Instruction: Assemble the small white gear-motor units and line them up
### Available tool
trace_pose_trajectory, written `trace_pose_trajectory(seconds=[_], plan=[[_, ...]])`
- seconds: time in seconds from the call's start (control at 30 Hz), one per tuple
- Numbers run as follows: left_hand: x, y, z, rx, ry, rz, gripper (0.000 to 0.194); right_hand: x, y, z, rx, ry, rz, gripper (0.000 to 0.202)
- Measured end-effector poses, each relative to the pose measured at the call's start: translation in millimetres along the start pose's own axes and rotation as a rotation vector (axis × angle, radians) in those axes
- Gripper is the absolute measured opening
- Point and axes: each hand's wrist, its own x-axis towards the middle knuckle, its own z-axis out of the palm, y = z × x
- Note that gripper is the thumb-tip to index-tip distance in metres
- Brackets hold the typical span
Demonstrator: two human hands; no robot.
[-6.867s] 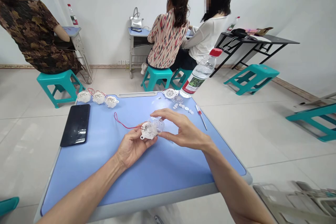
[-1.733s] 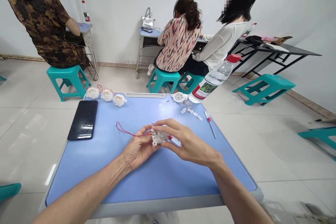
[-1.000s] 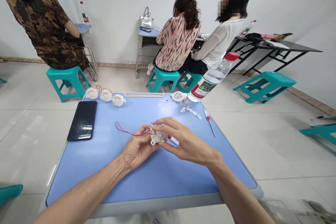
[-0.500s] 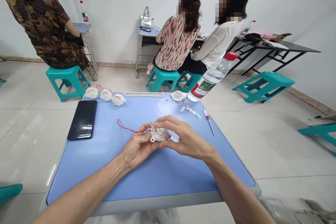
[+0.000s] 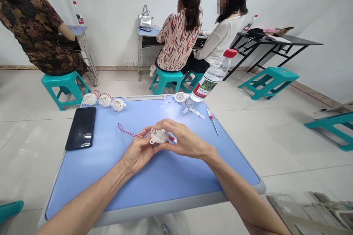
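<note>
Pinching the white case between both hands, I have it just above the middle of the blue table. My left hand grips its wire side, thumb on the near edge. My right hand arches over the other side, fingertips at the top rim and thumb below, so both are closed on the same thing. The red wire loops out to the left, past my left fingers.

Several seconds ago a clear piece stood out from the case towards my right fingers; now it seems to lie over it, so I judge that the two parts are being held together as one. A red-and-clear handle has also come into sight behind the case, by my right fingers, where none showed then. It looks like a screwdriver's. My right thumb has drawn in close to my left fingertips since half a second ago.

Much is hidden: the underside of the case, the ends of most of my left fingers, and the rest of that handle. I cannot tell whether I hold it or it lies on the table. The clear piece blurs into the white, and the dark specks near the far edge are too small to name.
</note>
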Motion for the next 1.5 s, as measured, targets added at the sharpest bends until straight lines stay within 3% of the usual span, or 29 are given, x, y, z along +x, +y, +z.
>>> trace_pose_trajectory(seconds=[0.23,0.4,0.53,0.8,1.2,1.5], plan=[[1.2,-2.7,-0.2,-0.002,0.013,-0.006,0.020,1.5,-3.2,3.1,0.005,0.026,0.070,0.032],[0.6,-3.6,-2.8,-0.018,0.004,-0.012,0.022,1.6,-2.4,-0.1,0.083,0.004,-0.008,0.038],[-0.9,-3.2,-3.3,-0.020,-0.007,-0.017,0.024,-0.8,-4.0,-5.3,0.016,0.023,-0.059,0.046],[-1.0,-4.9,-3.3,-0.040,0.064,-0.017,0.024,-3.1,-6.0,0.0,-0.093,0.082,-0.076,0.042],[0.6,-5.0,-5.3,-0.021,0.032,-0.001,0.023,-3.6,-4.9,-1.5,-0.116,0.035,-0.077,0.046],[1.6,-5.6,-8.1,-0.031,0.026,0.031,0.023,-2.2,-9.4,0.6,-0.116,0.037,0.010,0.041]])
